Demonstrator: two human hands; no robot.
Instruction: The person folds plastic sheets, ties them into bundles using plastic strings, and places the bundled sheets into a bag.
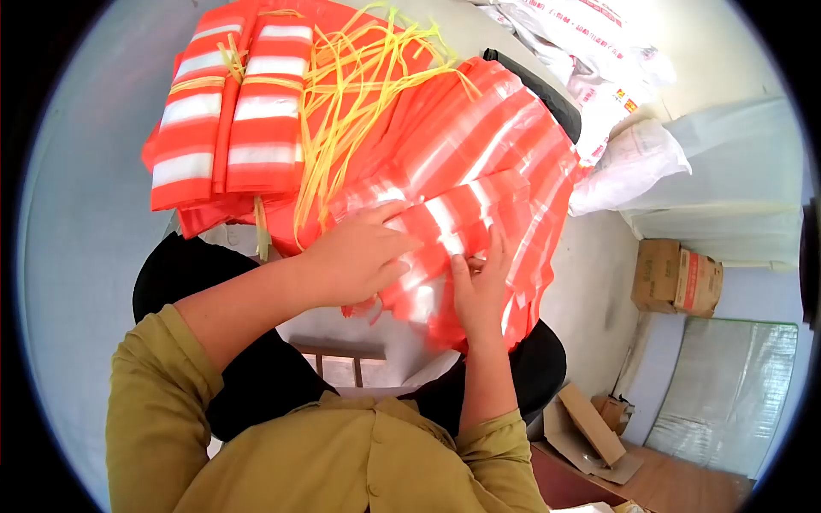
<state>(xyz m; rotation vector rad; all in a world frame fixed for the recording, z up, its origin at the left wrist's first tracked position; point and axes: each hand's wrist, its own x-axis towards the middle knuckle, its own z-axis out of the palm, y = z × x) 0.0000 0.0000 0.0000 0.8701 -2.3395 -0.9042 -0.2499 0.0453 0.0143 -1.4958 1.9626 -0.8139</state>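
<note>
Red and white striped plastic sheets (547,184) lie spread over my lap and the surface ahead. My left hand (363,256) rests on the left part of a folded striped piece (445,222), its fingers apart. On the lower right part of that piece is my right hand (483,278), with thumb and fingers spread and touching the plastic. Loose yellow ties (342,111) lie in a tangle beyond my left hand. Two folded striped bundles (269,107), with yellow ties around them, sit side by side at the upper left.
White printed sacks (633,162) lie at the upper right, beside a black item (539,94). A cardboard box (658,274) stands by the right wall. Opened cardboard (586,427) lies at the lower right. A stool-like frame (338,350) shows between my legs.
</note>
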